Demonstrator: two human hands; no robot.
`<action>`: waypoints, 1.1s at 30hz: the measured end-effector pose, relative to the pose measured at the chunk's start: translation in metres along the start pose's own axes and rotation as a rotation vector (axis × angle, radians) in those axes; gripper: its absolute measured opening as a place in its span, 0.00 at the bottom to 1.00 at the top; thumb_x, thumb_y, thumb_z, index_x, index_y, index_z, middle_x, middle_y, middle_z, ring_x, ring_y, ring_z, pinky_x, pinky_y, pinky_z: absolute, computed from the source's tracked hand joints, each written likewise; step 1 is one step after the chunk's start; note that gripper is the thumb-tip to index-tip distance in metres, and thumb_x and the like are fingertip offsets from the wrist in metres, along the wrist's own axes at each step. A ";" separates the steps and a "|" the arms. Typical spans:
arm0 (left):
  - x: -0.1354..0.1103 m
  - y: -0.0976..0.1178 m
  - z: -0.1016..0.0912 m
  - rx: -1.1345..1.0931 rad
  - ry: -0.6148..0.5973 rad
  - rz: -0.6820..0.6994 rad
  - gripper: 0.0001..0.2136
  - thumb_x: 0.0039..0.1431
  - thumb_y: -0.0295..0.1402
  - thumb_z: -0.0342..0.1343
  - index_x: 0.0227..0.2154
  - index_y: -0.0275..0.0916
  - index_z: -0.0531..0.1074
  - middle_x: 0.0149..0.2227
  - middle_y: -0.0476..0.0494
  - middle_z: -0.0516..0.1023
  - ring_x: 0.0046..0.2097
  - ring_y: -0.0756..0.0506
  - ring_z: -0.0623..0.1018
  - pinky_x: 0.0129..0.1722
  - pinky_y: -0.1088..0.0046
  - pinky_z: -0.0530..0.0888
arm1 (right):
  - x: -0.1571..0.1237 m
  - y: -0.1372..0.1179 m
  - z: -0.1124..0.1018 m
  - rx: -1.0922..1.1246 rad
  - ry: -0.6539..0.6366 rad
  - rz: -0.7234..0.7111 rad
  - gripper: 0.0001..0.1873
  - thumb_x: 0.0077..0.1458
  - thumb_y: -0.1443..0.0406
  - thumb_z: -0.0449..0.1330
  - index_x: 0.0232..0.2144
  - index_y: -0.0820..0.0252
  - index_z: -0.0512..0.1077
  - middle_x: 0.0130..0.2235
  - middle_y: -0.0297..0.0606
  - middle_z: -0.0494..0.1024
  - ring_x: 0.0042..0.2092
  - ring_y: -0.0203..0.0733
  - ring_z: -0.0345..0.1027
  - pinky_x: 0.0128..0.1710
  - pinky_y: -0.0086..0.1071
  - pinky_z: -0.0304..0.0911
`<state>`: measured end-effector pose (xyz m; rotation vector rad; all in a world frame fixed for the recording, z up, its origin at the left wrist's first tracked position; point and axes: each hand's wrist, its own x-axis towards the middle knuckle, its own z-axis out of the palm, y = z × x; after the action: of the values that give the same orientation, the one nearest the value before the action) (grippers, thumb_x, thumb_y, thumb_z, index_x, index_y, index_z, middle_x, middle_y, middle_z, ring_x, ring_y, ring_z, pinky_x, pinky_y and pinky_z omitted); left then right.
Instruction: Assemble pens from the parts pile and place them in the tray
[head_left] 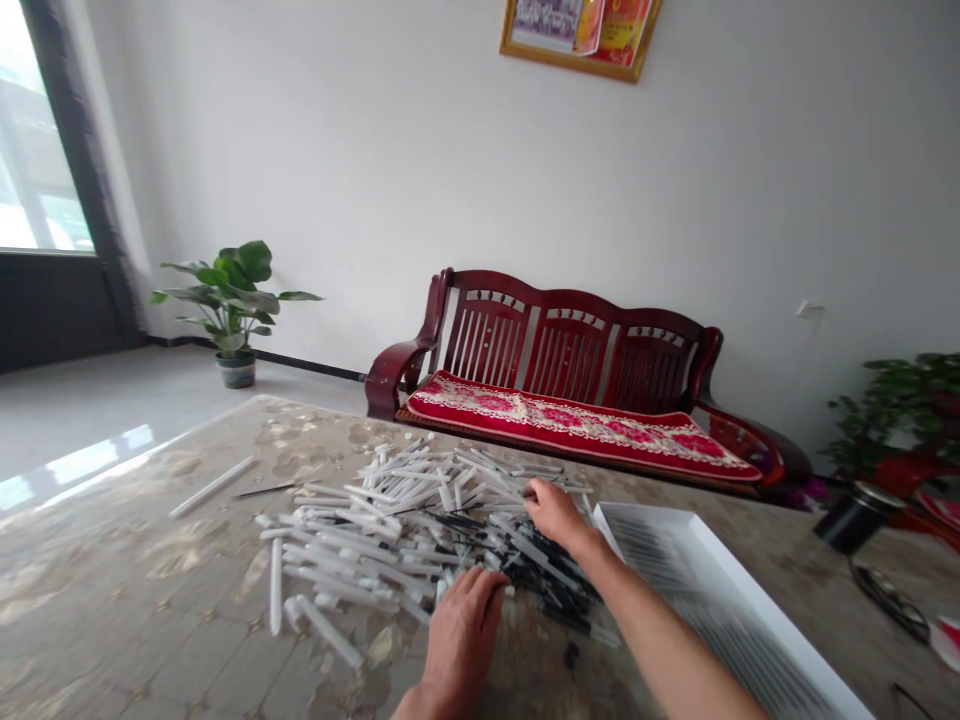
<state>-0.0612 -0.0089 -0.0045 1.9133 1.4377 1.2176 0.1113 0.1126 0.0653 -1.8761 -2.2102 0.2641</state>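
A spread-out pile of white, translucent plastic tubes (345, 540) lies on the table, mixed with slim black pieces (551, 565) on its right side. My left hand (465, 620) rests at the near edge of the pile, fingers curled together and pointing away from me; whatever they grip is hidden. Farther out, my right hand (553, 512) reaches over the right part of the pile with its fingers bent in a pinch. What sits between those fingertips is too small to name. Beside my right forearm stands a shallow white box (780, 625) holding rows of thin grey sticks.
A patterned cloth (202, 600) covers the table. One loose tube (214, 487) and a thin dark rod (264, 490) lie left of the pile. A black cylinder (859, 517) and eyeglasses (892, 600) are at the right. Behind the table stands a wooden bench (562, 340).
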 end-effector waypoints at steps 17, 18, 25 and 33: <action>0.002 0.006 0.000 -0.223 -0.051 -0.193 0.11 0.63 0.40 0.45 0.30 0.43 0.69 0.29 0.47 0.76 0.32 0.45 0.75 0.35 0.71 0.70 | -0.149 0.017 0.014 0.054 0.123 0.135 0.09 0.54 0.71 0.57 0.37 0.56 0.73 0.41 0.40 0.77 0.44 0.44 0.73 0.46 0.33 0.64; 0.002 0.007 0.000 -0.127 -0.082 -0.166 0.10 0.63 0.38 0.45 0.32 0.43 0.70 0.32 0.46 0.76 0.34 0.45 0.76 0.37 0.70 0.70 | -0.152 0.025 0.012 -0.036 0.082 0.161 0.08 0.54 0.71 0.57 0.37 0.57 0.73 0.42 0.41 0.77 0.45 0.45 0.73 0.46 0.34 0.64; -0.001 0.016 -0.011 0.289 -0.262 0.009 0.14 0.65 0.34 0.44 0.44 0.47 0.75 0.40 0.43 0.76 0.44 0.43 0.76 0.44 0.68 0.68 | -0.159 0.031 0.010 -0.269 -0.065 0.150 0.11 0.58 0.72 0.55 0.42 0.60 0.72 0.46 0.44 0.76 0.47 0.44 0.71 0.45 0.32 0.62; 0.000 0.010 -0.015 0.288 -0.218 -0.020 0.14 0.65 0.36 0.44 0.43 0.48 0.76 0.39 0.45 0.75 0.44 0.44 0.75 0.45 0.69 0.68 | -0.164 0.036 0.003 -0.205 0.042 0.061 0.12 0.58 0.74 0.53 0.35 0.57 0.73 0.40 0.40 0.77 0.45 0.45 0.70 0.43 0.32 0.60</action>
<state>-0.0689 -0.0142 0.0107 2.1370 1.5747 0.7960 0.1693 -0.0431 0.0433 -2.0354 -2.2281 0.0077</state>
